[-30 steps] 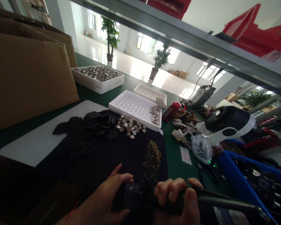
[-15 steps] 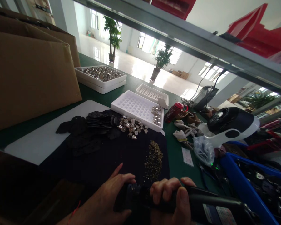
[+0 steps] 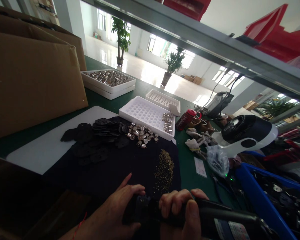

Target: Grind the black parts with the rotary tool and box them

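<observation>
Head view: the left hand (image 3: 117, 210), a thin red cord (image 3: 80, 225) at its wrist, was half curled, thumb and fingers parted around a small dark piece (image 3: 140, 204) whose outline was lost in shadow. Right hand (image 3: 178, 204) was wrapped firmly around a black, rounded-body power tool (image 3: 222, 211) with labels on its side; the tool's front end pointed toward the left hand's piece, contact too dark to tell. Just ahead of the right hand, tiny gold-coloured metal bits (image 3: 165, 168) lay scattered on a dark cloth (image 3: 130, 163). Farther ahead of both hands sat a loose heap of short silver metal cylinders (image 3: 141, 134), with a white plastic grid tray (image 3: 140, 110) behind it, more cylinders at the tray's right end. Ahead and left of the left hand, flat black plates (image 3: 105, 128) lay piled. Right of the right hand stood a blue plastic bin (image 3: 252, 188) of dark parts.
</observation>
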Demonstrator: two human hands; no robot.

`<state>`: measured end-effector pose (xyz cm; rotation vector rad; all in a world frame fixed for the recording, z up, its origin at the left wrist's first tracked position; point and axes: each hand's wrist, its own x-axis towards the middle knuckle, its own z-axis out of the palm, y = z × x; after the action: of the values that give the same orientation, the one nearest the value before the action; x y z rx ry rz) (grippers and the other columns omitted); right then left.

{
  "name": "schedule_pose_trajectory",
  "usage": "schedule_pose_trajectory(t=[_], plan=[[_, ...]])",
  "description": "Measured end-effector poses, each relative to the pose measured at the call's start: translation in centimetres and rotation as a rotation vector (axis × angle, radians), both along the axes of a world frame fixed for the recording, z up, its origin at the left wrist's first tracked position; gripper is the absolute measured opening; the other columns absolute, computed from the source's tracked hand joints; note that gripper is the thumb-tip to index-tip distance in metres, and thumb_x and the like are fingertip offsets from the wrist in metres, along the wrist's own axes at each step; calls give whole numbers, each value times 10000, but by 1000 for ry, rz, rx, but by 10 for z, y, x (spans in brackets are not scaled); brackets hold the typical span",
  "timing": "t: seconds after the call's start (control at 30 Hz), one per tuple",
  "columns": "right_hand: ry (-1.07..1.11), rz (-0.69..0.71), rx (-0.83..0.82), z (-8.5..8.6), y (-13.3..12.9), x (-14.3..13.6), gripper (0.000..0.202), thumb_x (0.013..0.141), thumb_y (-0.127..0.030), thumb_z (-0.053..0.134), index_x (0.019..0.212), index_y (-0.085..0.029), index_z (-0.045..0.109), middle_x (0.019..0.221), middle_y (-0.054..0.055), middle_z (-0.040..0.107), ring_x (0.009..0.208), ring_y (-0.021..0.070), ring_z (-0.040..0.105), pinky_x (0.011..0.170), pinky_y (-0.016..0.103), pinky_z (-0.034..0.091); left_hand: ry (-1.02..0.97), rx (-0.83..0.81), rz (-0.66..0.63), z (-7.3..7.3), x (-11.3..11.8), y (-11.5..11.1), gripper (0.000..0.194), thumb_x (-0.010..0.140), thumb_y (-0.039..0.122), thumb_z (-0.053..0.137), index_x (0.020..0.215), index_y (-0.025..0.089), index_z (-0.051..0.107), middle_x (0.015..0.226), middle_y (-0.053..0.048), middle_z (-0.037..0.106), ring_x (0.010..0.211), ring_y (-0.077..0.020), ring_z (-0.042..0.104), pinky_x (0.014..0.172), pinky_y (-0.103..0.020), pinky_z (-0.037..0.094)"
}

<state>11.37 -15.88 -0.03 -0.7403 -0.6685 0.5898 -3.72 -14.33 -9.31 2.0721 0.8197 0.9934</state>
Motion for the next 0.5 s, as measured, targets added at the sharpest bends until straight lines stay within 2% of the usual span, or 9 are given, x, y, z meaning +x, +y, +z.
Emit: schedule_pose_trajectory(t=[0.13,0.33,0.5], plan=[[-25,18,-14,0,0,-2,151,947,-354,760,1025,-270,661,587,-106,586,375,92,497,397,203,489,20,4,-15,5,-1,1,981,657,47,762,1488,374,355,1249,11,761,1225,-302,756,1290,-661,314],[-142,65,18,1,1,-4,111,986,-340,724,1041,-284,644,601,-116,585,378,91,510,410,215,509,5,9,-10,3,-1,2,998,639,35,769,1481,364,345,1239,4,761,1167,-290,779,1277,-664,340],[-285,73,-52,-11,-2,-8,117,1025,-318,676,1060,-290,567,660,-117,546,431,82,515,463,221,472,-1,5,-31,2,0,3,1031,641,31,790,1493,369,318,1259,-3,760,1176,-288,778,1280,-670,327]])
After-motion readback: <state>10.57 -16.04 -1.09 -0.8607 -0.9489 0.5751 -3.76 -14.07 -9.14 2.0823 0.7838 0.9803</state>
